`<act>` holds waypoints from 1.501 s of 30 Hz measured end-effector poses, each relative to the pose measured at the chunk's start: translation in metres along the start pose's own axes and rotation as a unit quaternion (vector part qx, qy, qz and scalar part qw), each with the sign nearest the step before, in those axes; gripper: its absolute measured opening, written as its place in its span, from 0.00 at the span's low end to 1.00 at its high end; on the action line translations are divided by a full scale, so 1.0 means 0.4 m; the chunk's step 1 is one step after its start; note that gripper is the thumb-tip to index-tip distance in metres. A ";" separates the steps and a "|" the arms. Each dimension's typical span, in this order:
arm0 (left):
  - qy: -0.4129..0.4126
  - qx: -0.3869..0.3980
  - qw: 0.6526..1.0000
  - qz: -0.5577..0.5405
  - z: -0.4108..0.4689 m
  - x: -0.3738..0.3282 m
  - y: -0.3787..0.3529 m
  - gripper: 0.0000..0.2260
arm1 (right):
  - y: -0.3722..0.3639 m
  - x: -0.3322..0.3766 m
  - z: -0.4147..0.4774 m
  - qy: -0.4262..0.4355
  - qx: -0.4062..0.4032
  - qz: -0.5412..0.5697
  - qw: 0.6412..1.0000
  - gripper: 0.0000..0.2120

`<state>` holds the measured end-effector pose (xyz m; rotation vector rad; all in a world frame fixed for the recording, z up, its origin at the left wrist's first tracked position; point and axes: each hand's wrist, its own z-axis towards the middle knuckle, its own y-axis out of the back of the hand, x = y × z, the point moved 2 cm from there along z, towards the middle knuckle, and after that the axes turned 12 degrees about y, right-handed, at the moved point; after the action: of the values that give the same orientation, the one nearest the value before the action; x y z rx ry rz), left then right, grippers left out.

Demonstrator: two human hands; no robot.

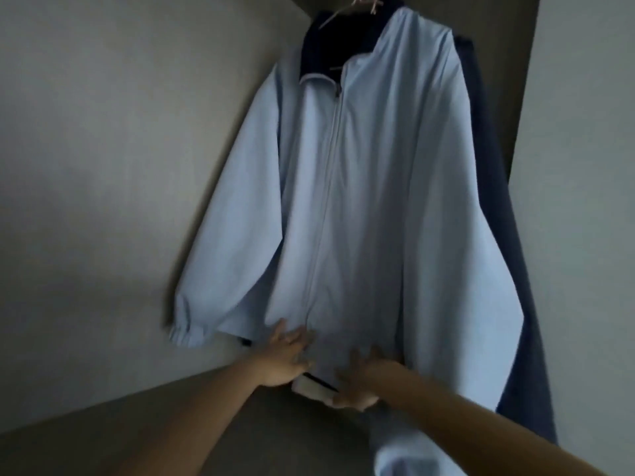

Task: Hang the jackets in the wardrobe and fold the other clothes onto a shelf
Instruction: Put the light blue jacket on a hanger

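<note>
A light blue zip-up jacket [360, 187] with a dark navy collar lining hangs on a pale hanger [350, 8] inside the wardrobe. Both my hands are at its bottom hem. My left hand [285, 359] lies against the hem left of the zip with its fingers spread and fairly straight. My right hand [360, 379] touches the hem to the right of the zip, fingers spread upward on the fabric and thumb under the white hem band. The image is blurred, so a grip on the hem cannot be made out. The jacket's right sleeve [409, 455] hangs down to the lower edge.
A darker blue garment [508, 269] hangs behind the jacket on the right. The wardrobe's grey side wall [103, 166] is on the left, its floor panel [171, 424] lies below, and a pale door or panel [584, 166] stands at right.
</note>
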<state>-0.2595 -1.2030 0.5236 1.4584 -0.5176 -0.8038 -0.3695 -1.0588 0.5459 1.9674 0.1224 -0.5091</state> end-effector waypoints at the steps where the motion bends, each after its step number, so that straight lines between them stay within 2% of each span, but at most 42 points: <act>1: 0.004 0.058 0.998 0.003 -0.046 0.004 -0.053 0.29 | -0.050 0.043 -0.025 0.023 0.050 0.020 0.998 0.38; 3: 0.023 0.104 0.994 -0.028 -0.111 0.028 -0.111 0.33 | -0.107 0.117 -0.046 0.056 0.034 0.062 0.996 0.36; 4: 0.043 0.122 0.990 -0.057 -0.158 0.043 -0.143 0.34 | -0.146 0.167 -0.056 0.078 0.010 0.085 0.993 0.39; 6: 0.080 0.147 0.982 -0.085 -0.267 0.061 -0.187 0.31 | -0.215 0.277 -0.091 0.148 -0.036 0.161 0.975 0.54; 7: 0.104 0.160 0.979 -0.068 -0.348 0.065 -0.225 0.29 | -0.265 0.345 -0.121 0.190 -0.027 0.197 0.961 0.59; 9: 0.143 0.149 0.978 0.004 -0.476 0.070 -0.294 0.27 | -0.339 0.450 -0.151 0.236 -0.051 0.219 0.945 0.63; 11: 0.181 0.126 0.974 0.055 -0.613 0.060 -0.336 0.31 | -0.385 0.514 -0.194 0.231 -0.110 0.219 0.942 0.64; 13: 0.214 0.082 0.972 0.050 -0.732 0.045 -0.357 0.35 | -0.395 0.527 -0.227 0.202 -0.158 0.230 0.939 0.56; 14: 0.228 0.061 0.971 0.047 -0.796 0.036 -0.369 0.33 | -0.403 0.529 -0.238 0.196 -0.171 0.236 0.936 0.47; 16: 0.243 0.023 0.969 0.047 -0.891 0.022 -0.375 0.34 | -0.397 0.522 -0.249 0.183 -0.156 0.243 0.940 0.30; 17: 0.243 0.012 0.968 0.064 -0.950 0.006 -0.385 0.39 | -0.407 0.534 -0.260 0.185 -0.148 0.241 0.941 0.28; 18: 0.226 -0.010 0.970 0.089 -0.960 -0.005 -0.380 0.44 | -0.402 0.522 -0.257 0.176 -0.157 0.239 0.942 0.27; 20: 0.214 -0.043 0.969 0.113 -0.981 -0.009 -0.394 0.47 | -0.412 0.532 -0.255 0.181 -0.164 0.239 0.940 0.26; 24: 0.208 -0.023 0.970 0.127 -0.989 -0.014 -0.397 0.48 | -0.444 0.552 -0.277 0.176 -0.183 0.231 0.939 0.24; 26: 0.203 -0.034 0.968 0.141 -0.980 -0.009 -0.397 0.46 | -0.482 0.559 -0.299 0.188 -0.202 0.232 0.933 0.24; 28: 0.209 -0.027 0.967 0.144 -0.961 -0.007 -0.393 0.38 | -0.517 0.556 -0.329 0.219 -0.211 0.255 0.918 0.25; 30: 0.221 -0.012 0.967 0.128 -0.965 -0.020 -0.393 0.32 | -0.543 0.548 -0.377 0.243 -0.188 0.271 0.912 0.25; 32: 0.222 -0.027 0.967 0.121 -0.979 -0.021 -0.387 0.30 | -0.570 0.557 -0.447 0.242 -0.154 0.198 0.937 0.25; 34: 0.226 -0.038 0.968 0.103 -0.990 -0.021 -0.372 0.30 | -0.641 0.569 -0.529 0.240 -0.072 0.120 0.961 0.27; 36: 0.253 -0.032 0.961 0.107 -0.990 -0.016 -0.366 0.30 | -0.790 0.593 -0.601 0.225 0.007 0.129 0.966 0.31; 37: 0.281 -0.029 0.954 0.103 -0.997 -0.028 -0.378 0.29 | -0.873 0.618 -0.658 0.207 -0.011 0.144 0.968 0.32; 38: 0.315 -0.039 0.944 0.092 -1.004 -0.044 -0.393 0.28 | -0.945 0.639 -0.709 0.190 -0.090 0.144 0.967 0.33; 39: 0.343 -0.066 0.934 0.080 -1.016 -0.077 -0.414 0.26 | -1.025 0.660 -0.764 0.156 -0.119 0.163 0.967 0.34; 40: 0.374 -0.098 0.921 0.042 -1.019 -0.108 -0.431 0.23 | -1.084 0.659 -0.796 0.156 -0.091 0.187 0.966 0.34; 41: 0.361 -0.124 0.924 0.010 -1.041 -0.174 -0.474 0.22 | -1.154 0.687 -0.882 0.139 -0.036 0.250 0.958 0.33; 42: 0.330 -0.138 0.934 -0.008 -1.058 -0.234 -0.524 0.23 | -1.212 0.697 -0.945 0.115 0.056 0.272 0.954 0.33; 43: 0.278 -0.130 0.952 -0.022 -1.084 -0.309 -0.587 0.24 | -1.281 0.699 -1.001 0.087 0.057 0.342 0.934 0.34; 44: 0.214 -0.097 0.971 -0.036 -1.127 -0.397 -0.661 0.24 | -1.314 0.701 -1.069 0.065 0.088 0.367 0.924 0.34; 45: 0.140 -0.051 0.988 -0.049 -1.171 -0.477 -0.736 0.24 | -1.363 0.697 -1.122 0.002 0.106 0.428 0.898 0.36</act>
<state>-0.0827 -0.7297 0.2281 1.4797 -0.1915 -0.6778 -0.1522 -0.4587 0.1348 1.9949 -0.8006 0.0724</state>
